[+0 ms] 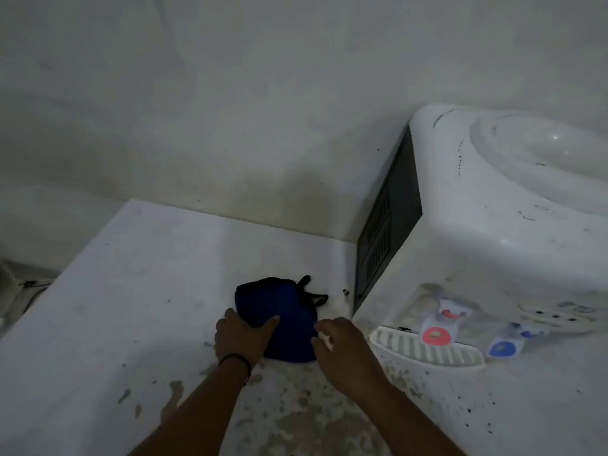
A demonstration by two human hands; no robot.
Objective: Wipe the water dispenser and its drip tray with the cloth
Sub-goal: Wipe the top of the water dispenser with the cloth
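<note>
- The dark blue cloth (283,319) lies bunched on the white desk (138,291), just left of the dispenser (487,232).
- The left hand (241,337) rests on the cloth's left edge, palm down, fingers spread flat, gripping nothing.
- The right hand (342,347) hovers at the cloth's right edge, fingers loosely curled and empty.
- The drip tray (424,348) juts from the dispenser's front, below a red tap (437,334) and a blue tap (501,348).
- The desk is speckled with dark stains.
</note>
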